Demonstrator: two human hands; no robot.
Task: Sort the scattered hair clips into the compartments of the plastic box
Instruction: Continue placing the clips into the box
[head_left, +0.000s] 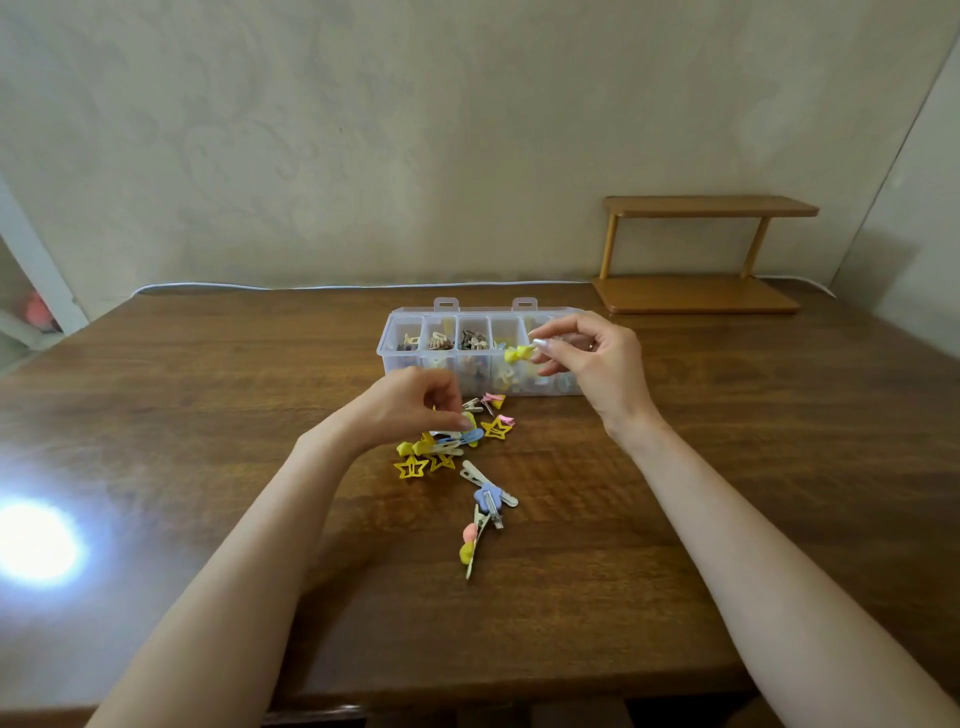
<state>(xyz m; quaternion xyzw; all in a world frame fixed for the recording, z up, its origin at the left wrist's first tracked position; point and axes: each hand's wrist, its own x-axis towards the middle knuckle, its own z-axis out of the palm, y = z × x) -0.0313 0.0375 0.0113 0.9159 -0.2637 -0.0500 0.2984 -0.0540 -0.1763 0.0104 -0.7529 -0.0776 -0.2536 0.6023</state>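
1 box (395, 353), 3 yel. star clips (411, 467), 2 hands (410, 400) (597, 358).

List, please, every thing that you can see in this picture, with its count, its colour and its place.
plastic box: one, clear, far middle of the table, compartments partly filled with clips
yellow bow clip: one, yellow, held over the box
star clips: three seen, yellow, in the loose pile before the box
flower clip: one, blue, near end of the pile
ball clip: one, pink and yellow, nearest the person
other loose clips: several, mixed colours, in the pile
shelf: one, brown wood, far right
cable: one, white, along the far edge
table: one, dark brown
left hand: fingers curled into the pile, grip unclear
right hand: fingers pinch the yellow bow clip
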